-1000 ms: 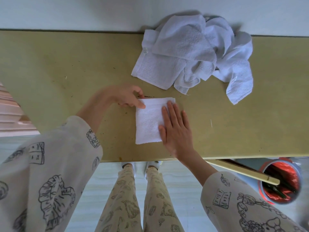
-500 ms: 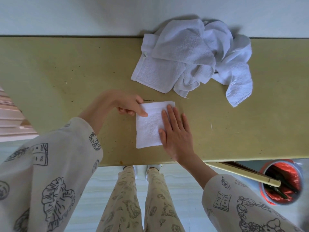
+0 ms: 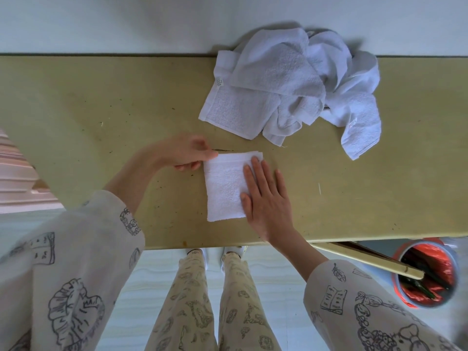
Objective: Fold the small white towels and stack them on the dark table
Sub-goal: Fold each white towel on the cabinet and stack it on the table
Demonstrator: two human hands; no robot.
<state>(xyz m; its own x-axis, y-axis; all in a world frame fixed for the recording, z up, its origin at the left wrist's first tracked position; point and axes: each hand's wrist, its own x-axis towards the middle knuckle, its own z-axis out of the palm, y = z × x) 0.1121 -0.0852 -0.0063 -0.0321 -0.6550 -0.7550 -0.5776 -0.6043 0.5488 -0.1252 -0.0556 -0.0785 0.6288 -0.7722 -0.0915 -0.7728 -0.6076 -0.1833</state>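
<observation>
While the right hand [image 3: 266, 198] stays flat, fingers spread, on the folded towel [image 3: 224, 184] near the surface's [image 3: 101, 102] front edge, left hand [image 3: 186, 153] fingers keep pinching its far-left corner; unfolded pile [image 3: 291, 89] unchanged behind.

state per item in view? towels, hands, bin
folded towel: folded to a small rectangle, flat on the table
towel pile: unfolded, crumpled heap at the far edge
left hand: fingers pinching the folded towel's far left corner
right hand: open, palm flat on its right side
bin: on the floor, red liner
</observation>
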